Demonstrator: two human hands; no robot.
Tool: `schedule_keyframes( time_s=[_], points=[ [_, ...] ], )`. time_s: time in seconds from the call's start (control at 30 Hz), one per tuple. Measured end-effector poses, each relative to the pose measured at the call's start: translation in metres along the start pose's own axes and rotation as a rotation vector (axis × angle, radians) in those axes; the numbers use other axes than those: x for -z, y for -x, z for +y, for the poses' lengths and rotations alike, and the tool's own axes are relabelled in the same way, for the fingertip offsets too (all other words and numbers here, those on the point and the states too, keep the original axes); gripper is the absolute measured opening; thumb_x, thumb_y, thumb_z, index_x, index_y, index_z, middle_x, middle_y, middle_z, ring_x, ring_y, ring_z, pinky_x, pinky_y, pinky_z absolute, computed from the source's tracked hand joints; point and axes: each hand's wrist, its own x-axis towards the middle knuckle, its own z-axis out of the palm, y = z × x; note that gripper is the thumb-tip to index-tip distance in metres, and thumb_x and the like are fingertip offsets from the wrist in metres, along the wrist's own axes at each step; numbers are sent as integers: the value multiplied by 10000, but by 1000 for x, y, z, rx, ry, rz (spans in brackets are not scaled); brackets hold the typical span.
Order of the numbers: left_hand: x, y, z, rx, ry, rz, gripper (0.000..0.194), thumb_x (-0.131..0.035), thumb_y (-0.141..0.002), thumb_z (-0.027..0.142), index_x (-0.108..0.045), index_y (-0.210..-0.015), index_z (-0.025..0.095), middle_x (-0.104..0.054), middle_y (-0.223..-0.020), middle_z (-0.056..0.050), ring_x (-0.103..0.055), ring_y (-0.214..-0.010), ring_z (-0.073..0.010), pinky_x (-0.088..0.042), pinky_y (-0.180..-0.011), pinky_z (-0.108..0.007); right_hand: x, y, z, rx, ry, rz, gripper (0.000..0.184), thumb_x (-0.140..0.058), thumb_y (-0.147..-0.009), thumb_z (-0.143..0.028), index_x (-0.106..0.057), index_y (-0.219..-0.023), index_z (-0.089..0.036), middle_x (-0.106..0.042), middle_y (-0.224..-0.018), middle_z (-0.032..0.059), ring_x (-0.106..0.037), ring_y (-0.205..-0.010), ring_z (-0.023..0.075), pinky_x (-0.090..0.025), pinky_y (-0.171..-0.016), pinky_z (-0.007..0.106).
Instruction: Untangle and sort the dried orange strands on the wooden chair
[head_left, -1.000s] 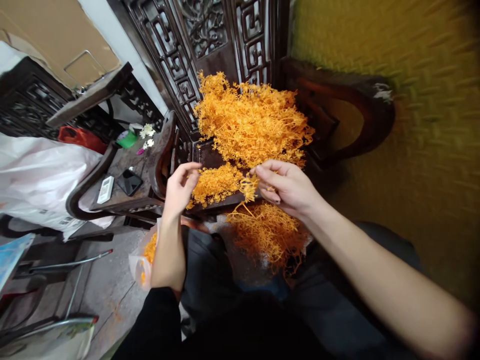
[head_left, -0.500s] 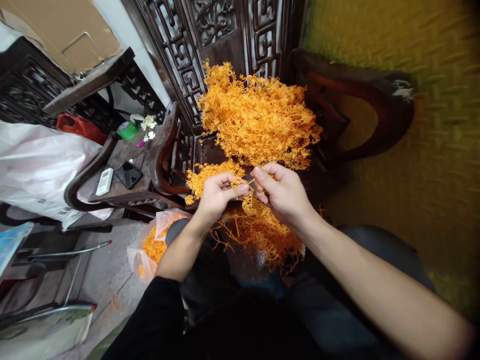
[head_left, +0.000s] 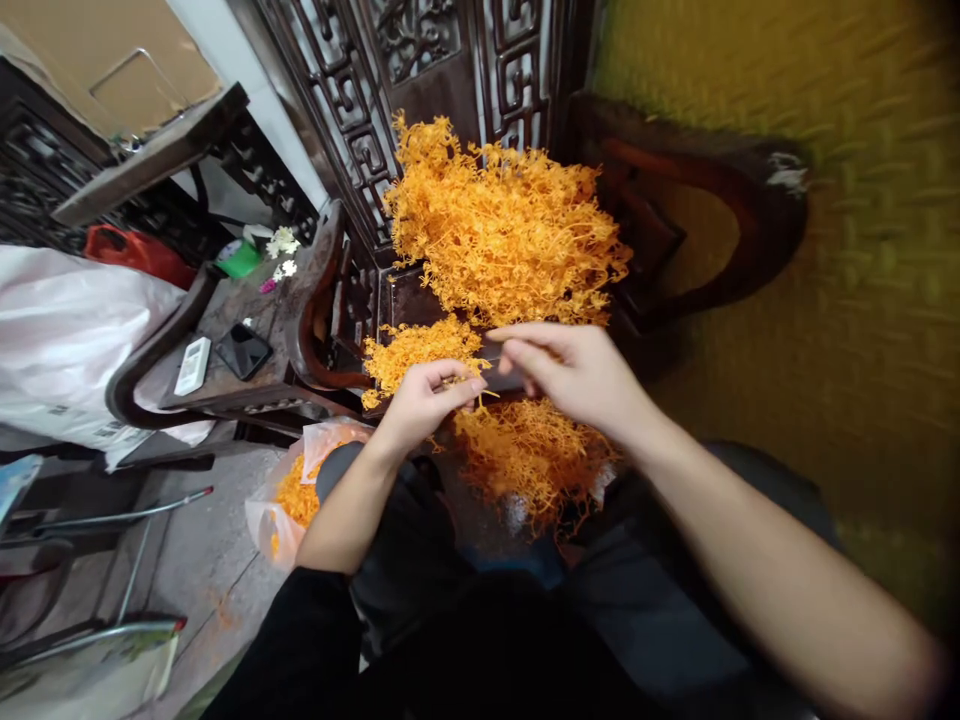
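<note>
A big heap of orange stringy strands lies on the seat of a dark carved wooden chair. A smaller orange pile sits at the seat's front left, and another clump rests lower, on my lap. My left hand is pinched on a few thin orange strands just above that clump. My right hand hovers beside it, fingers curled and partly apart, fingertips close to the left hand's; whether they hold strands I cannot make out.
A plastic bag with orange bits stands on the floor at left. A side chair holds a phone and a white remote. White sacks lie far left; a yellow surface fills the right.
My left hand came from the small pile over to my right hand, then pinched strands. The clump that hung from my right hand has dropped onto my lap.
</note>
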Motion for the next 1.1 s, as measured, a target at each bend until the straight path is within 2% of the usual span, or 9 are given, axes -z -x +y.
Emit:
schedule_keyframes(
  time_s=[0.1,0.2,0.33,0.43,0.5,0.57,0.67,0.83,1.1],
  points=[
    [-6,2,1,-86,-158,66,263,-773,-843,420,-748,-836,158,-682,-727,0,-557,-653,-117,-418,-640,-245,-26,9,2,98,162,-120,247,-713,-906,-336,-807,-1084,-194,-776,-953,69,-705,-850,210,-520,-788,348],
    [-6,6,8,-127,-262,93,253,-728,-879,407,-755,-865,156,-717,-803,-17,-598,-732,-139,-439,-692,-253,-40,13,4,145,128,-43,184,-700,-927,-336,-804,-914,-186,-749,-870,48,-685,-818,193,-501,-770,332],
    [1,10,14,-75,-301,61,221,-732,-854,366,-734,-791,154,-697,-742,-11,-571,-671,-129,-414,-645,-253,-24,0,1,95,-105,298,226,-656,-959,-346,-737,-823,-186,-670,-712,14,-569,-587,124,-438,-586,291],
    [3,7,7,23,-129,-15,238,-756,-821,361,-702,-731,148,-659,-633,-3,-564,-592,-117,-418,-608,-248,3,-16,-2,19,-296,650,264,-557,-1004,-353,-686,-860,-173,-692,-739,37,-411,-405,59,-279,-426,261],
    [1,1,0,83,52,-10,236,-745,-828,368,-693,-773,144,-683,-628,-17,-606,-574,-126,-456,-610,-250,12,-18,-3,-29,-247,545,200,-627,-949,-306,-690,-838,-152,-752,-880,90,-521,-442,66,-272,-420,248],
    [-2,-7,-6,138,245,50,196,-735,-816,332,-671,-842,149,-721,-663,-31,-667,-591,-147,-507,-635,-261,8,-12,-2,-35,-78,313,157,-652,-899,-245,-742,-814,-148,-752,-784,63,-584,-480,99,-366,-458,252],
    [-6,-17,-12,185,474,169,217,-738,-755,239,-635,-934,172,-734,-683,-6,-716,-619,-165,-560,-666,-270,-14,3,1,131,203,120,172,-640,-868,-178,-811,-882,-179,-765,-780,37,-686,-668,164,-516,-655,302],
    [-8,-18,-11,162,623,204,235,-780,-754,197,-715,-978,169,-749,-744,-1,-701,-613,-115,-579,-647,-227,-34,14,8,382,370,-5,304,-549,-966,-177,-796,-1142,-201,-715,-891,55,-649,-768,164,-517,-744,306],
    [-8,-12,-14,140,536,134,497,-912,-682,224,-779,-1161,206,-793,-959,-51,-726,-753,-132,-600,-742,-254,-32,17,10,431,770,-98,295,-575,-1021,-358,-724,-1209,-186,-675,-1025,89,-613,-718,168,-440,-620,295]
  ],
)
